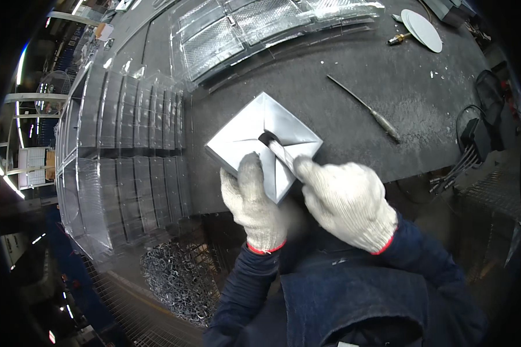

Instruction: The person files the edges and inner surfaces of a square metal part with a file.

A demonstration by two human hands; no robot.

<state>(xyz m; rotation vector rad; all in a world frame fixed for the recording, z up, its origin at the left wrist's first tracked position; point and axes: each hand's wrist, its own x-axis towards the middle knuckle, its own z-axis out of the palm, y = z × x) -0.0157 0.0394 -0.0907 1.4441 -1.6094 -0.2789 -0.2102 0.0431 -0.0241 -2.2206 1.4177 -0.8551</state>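
My left hand (251, 196), in a white knit glove with a red cuff, grips the near-left edge of a square silver sheet-metal piece (237, 128). Four triangular faces meet at the middle of that piece. My right hand (347, 199), gloved the same way, is closed round a tool with a pale shaft (282, 154) and a dark, rounded tip. Its tip rests at or just over the centre where the faces meet; the exact kind of tool cannot be made out. The metal piece is tilted at the table's near edge.
Stacked grey metal frames (121, 133) stand at the left. Perforated metal panels (214, 49) lie at the back. A thin pointed hand tool (382, 124) lies on the dark table (307, 75). White discs (424, 30) are far right, above dark cables (474, 144). Small metal parts (176, 280) fill a basket below left.
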